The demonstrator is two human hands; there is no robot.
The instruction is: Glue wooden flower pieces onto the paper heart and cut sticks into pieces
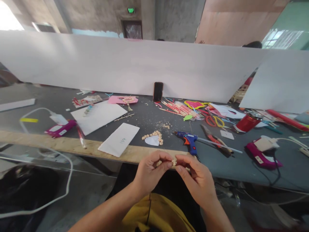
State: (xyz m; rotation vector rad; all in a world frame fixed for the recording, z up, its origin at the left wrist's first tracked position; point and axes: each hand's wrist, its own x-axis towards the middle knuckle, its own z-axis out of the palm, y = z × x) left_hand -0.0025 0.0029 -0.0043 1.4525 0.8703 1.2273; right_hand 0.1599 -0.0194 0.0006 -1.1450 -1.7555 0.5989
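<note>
Insp.: pale pcs. [174, 162] in hand

L hand [151, 170] & R hand [199, 180] both gripping pale pcs. btwn. fingertips, nr. front edge of bench [145, 119]. White cutout [152, 140], partly edged w/ beige bits [160, 138], lies just beyond L hand.

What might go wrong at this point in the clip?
The small beige pieces pinched between the fingertips of the left hand and right hand might slip and drop, as the hands are at the table's front edge.

The blue glue gun lies just beyond the right hand; a knuckle could bump it, perhaps burning if hot, which the picture cannot show.
</note>
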